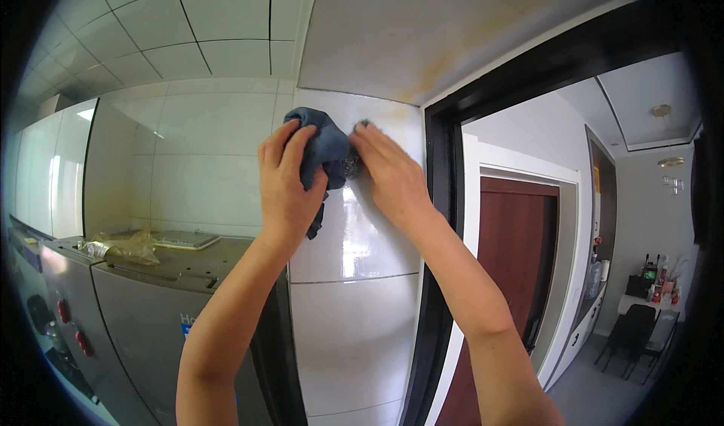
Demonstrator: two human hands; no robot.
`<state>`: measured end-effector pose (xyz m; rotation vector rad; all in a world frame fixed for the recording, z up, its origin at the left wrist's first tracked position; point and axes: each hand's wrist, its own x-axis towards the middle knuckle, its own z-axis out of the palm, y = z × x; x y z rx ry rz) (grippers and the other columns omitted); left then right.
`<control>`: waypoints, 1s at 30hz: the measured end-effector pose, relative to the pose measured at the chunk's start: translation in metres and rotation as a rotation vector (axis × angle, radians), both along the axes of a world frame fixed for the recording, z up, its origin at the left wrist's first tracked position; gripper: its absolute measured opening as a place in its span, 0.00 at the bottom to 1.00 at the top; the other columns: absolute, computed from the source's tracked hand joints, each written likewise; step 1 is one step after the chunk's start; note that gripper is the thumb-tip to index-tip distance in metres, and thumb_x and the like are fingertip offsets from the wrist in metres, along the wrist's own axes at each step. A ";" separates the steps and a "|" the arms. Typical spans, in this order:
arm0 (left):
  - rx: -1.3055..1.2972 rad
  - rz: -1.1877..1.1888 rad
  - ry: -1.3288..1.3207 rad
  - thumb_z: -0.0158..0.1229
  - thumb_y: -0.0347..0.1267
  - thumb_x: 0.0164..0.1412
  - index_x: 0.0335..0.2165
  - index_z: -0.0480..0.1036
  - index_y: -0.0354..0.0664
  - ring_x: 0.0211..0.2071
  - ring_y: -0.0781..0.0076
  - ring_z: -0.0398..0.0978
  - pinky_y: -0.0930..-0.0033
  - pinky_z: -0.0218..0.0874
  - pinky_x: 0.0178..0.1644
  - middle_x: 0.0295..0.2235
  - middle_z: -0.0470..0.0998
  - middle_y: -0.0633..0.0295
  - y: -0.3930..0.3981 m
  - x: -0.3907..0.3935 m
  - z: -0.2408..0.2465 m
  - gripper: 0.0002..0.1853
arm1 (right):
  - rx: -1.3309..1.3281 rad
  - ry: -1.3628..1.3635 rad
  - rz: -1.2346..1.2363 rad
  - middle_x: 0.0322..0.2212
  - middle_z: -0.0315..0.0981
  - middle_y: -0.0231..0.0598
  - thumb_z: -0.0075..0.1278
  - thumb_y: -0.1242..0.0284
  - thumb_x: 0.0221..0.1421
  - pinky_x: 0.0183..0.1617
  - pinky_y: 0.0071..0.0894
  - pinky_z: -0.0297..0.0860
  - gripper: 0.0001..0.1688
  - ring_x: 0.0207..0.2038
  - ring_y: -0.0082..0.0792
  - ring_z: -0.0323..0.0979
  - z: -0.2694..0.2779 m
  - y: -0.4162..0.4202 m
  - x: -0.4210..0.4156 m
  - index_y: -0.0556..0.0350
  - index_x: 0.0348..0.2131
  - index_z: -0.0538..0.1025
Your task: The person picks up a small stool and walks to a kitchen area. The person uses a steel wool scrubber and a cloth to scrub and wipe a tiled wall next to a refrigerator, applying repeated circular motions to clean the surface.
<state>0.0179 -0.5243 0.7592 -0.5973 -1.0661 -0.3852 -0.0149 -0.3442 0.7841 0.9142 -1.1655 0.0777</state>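
My left hand [291, 171] grips a bunched dark blue cloth [325, 140] in front of a narrow strip of white tiled wall [362, 233]. A loose end of the cloth hangs below the fingers. Just to its right, my right hand [393, 171] presses a grey metal scouring pad [352, 165] to the same tiles; parts of the pad show beside and above the fingers, the rest is hidden under them. The tile around both hands looks wet and shiny. Yellowish-brown stains mark the pale surface overhead [384, 35] and the tile's upper right corner.
A black door frame [444, 199] borders the tiles on the right, with a brown door [512, 245] beyond. At lower left stands a grey refrigerator [153, 313], with a crumpled plastic bag [133, 247] and a flat tray-like object [186, 240] on top. A white wall cabinet [51, 168] hangs far left.
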 end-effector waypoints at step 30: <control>0.088 -0.261 -0.075 0.56 0.24 0.52 0.53 0.64 0.36 0.51 0.53 0.67 0.63 0.57 0.56 0.50 0.66 0.49 0.000 0.001 0.004 0.28 | -0.183 0.086 0.026 0.49 0.70 0.50 0.49 0.87 0.43 0.56 0.39 0.66 0.24 0.53 0.46 0.69 0.027 -0.030 -0.007 0.63 0.44 0.73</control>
